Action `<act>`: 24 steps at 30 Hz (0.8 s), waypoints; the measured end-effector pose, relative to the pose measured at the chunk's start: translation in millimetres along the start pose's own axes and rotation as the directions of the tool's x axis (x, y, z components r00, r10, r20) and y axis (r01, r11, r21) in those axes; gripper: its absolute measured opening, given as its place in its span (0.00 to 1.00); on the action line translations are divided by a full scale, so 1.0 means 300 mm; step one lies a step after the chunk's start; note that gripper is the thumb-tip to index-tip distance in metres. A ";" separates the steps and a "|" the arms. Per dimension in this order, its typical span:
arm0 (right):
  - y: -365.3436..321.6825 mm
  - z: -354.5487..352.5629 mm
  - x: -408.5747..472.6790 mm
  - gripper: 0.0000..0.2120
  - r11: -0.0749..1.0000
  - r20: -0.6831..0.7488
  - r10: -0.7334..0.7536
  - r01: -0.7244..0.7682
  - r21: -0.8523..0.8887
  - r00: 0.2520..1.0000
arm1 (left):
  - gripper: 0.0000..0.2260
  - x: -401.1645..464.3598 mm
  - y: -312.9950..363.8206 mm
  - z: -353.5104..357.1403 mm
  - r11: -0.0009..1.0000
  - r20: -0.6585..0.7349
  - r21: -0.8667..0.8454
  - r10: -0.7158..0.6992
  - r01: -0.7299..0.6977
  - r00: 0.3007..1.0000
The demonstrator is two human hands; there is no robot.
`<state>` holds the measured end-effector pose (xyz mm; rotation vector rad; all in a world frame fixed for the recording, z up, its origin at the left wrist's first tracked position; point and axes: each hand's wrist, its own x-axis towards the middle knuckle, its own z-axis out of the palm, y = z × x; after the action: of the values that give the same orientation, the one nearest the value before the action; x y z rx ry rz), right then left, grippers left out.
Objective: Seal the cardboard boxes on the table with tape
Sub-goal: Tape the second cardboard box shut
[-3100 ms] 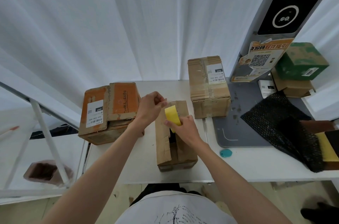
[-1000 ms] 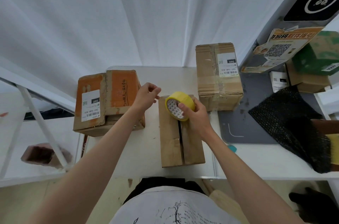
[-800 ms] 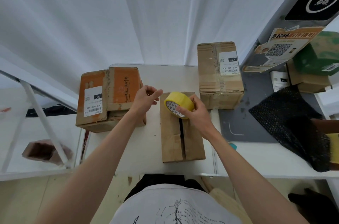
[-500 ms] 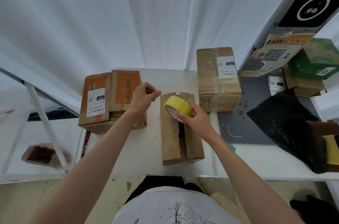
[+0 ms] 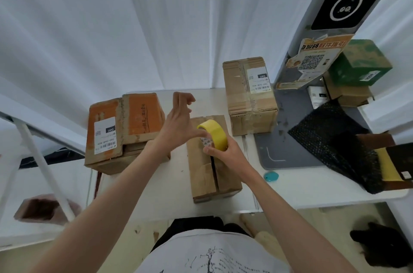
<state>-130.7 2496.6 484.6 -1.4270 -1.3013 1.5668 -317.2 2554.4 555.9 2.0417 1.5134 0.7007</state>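
The right hand (image 5: 225,152) grips a yellow roll of tape (image 5: 214,136) above the far end of the narrow brown cardboard box (image 5: 212,161), whose top flaps gape along the middle seam. The left hand (image 5: 178,127) touches the roll with its thumb, other fingers loosely curled, holding nothing.
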 end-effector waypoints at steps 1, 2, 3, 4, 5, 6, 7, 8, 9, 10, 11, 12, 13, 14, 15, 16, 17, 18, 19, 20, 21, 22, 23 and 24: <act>0.013 -0.003 -0.006 0.25 1.000 -0.002 0.003 -0.003 0.002 1.000 | 0.46 -0.003 0.007 0.020 0.999 -0.003 0.031 0.022 -0.022 1.000; 0.028 -0.004 -0.012 0.25 1.000 -0.012 0.000 0.000 -0.003 1.000 | 0.47 -0.004 0.014 0.035 0.998 -0.006 0.049 0.028 -0.028 1.000; 0.042 -0.006 -0.017 0.24 1.000 -0.030 -0.007 0.006 -0.023 1.000 | 0.48 -0.005 0.020 0.049 0.998 -0.011 0.060 0.029 -0.028 1.000; 0.058 -0.010 -0.020 0.22 0.998 -0.052 -0.020 0.017 -0.054 0.998 | 0.48 -0.004 0.026 0.063 0.998 -0.016 0.064 0.030 -0.029 0.999; 0.074 -0.014 -0.022 0.20 0.997 -0.068 -0.035 0.030 -0.076 0.997 | 0.48 -0.004 0.031 0.077 0.998 -0.016 0.061 0.030 -0.029 0.999; 0.087 -0.019 -0.023 0.18 0.996 -0.075 -0.050 0.044 -0.083 0.996 | 0.47 -0.004 0.038 0.090 0.999 -0.014 0.046 0.026 -0.026 1.000; 0.098 -0.024 -0.024 0.17 0.995 -0.074 -0.061 0.055 -0.079 0.995 | 0.47 -0.003 0.047 0.102 0.999 -0.011 0.027 0.020 -0.020 1.000; 0.107 -0.027 -0.024 0.16 0.995 -0.066 -0.066 0.061 -0.078 0.996 | 0.46 -0.002 0.055 0.115 1.000 -0.009 0.012 0.015 -0.015 1.000; 0.113 -0.030 -0.024 0.16 0.994 -0.056 -0.071 0.066 -0.087 0.996 | 0.46 0.001 0.064 0.127 1.000 -0.005 0.006 0.015 -0.015 1.000; 0.118 -0.032 -0.024 0.18 0.992 -0.043 -0.075 0.070 -0.106 0.996 | 0.46 0.005 0.071 0.137 1.000 0.003 0.009 0.020 -0.020 1.000; 0.120 -0.034 -0.025 0.20 0.989 -0.027 -0.075 0.071 -0.127 0.997 | 0.46 0.008 0.077 0.145 0.999 0.015 0.018 0.026 -0.026 1.000; 0.123 -0.038 -0.026 0.22 0.987 -0.017 -0.081 0.078 -0.144 0.997 | 0.46 0.013 0.082 0.150 0.999 0.027 0.031 0.032 -0.033 0.999; 0.127 -0.043 -0.029 0.23 0.984 -0.028 -0.108 0.103 -0.146 0.994 | 0.46 0.019 0.086 0.152 0.998 0.038 0.045 0.038 -0.040 0.999; 0.132 -0.049 -0.036 0.20 0.980 -0.078 -0.151 0.138 -0.141 0.985 | 0.46 0.025 0.088 0.153 0.997 0.047 0.057 0.046 -0.049 0.998; 0.140 -0.056 -0.041 0.15 0.978 -0.183 -0.187 0.165 -0.128 0.965 | 0.46 0.031 0.089 0.151 0.996 0.053 0.065 0.057 -0.060 0.997; 0.157 -0.066 -0.044 0.11 0.981 -0.334 -0.190 0.164 -0.104 0.923 | 0.46 0.039 0.088 0.149 0.995 0.059 0.069 0.067 -0.071 0.996; 0.184 -0.082 -0.047 0.09 0.989 -0.498 -0.146 0.132 -0.062 0.855 | 0.46 0.045 0.086 0.146 0.994 0.066 0.073 0.078 -0.082 0.995; 0.219 -0.102 -0.050 0.09 0.998 -0.641 -0.059 0.065 -0.014 0.765 | 0.46 0.050 0.082 0.142 0.992 0.071 0.078 0.090 -0.096 0.993; 0.261 -0.130 -0.053 0.08 0.999 -0.739 0.050 -0.037 0.035 0.672 | 0.46 0.054 0.079 0.139 0.990 0.076 0.086 0.107 -0.113 0.991; 0.313 -0.163 -0.055 0.06 0.982 -0.781 0.167 -0.174 0.076 0.602 | 0.46 0.056 0.074 0.137 0.986 0.079 0.097 0.126 -0.133 0.989; 0.365 -0.195 -0.059 0.05 0.941 -0.777 0.279 -0.322 0.104 0.564 | 0.46 0.057 0.069 0.134 0.982 0.080 0.109 0.146 -0.154 0.986; 0.413 -0.221 -0.064 0.09 0.885 -0.746 0.374 -0.453 0.109 0.551 | 0.46 0.058 0.065 0.133 0.978 0.079 0.122 0.163 -0.172 0.983; 0.453 -0.243 -0.070 0.13 0.835 -0.703 0.444 -0.541 0.100 0.555 | 0.45 0.057 0.062 0.131 0.973 0.080 0.134 0.177 -0.186 0.981; 0.478 -0.259 -0.076 0.16 0.802 -0.664 0.484 -0.592 0.078 0.569 | 0.45 0.056 0.060 0.130 0.970 0.081 0.142 0.187 -0.197 0.979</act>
<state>-28.7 2451.0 363.4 -2.3724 -0.5627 1.0883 -274.5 2562.7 540.7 2.3241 1.3797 0.5994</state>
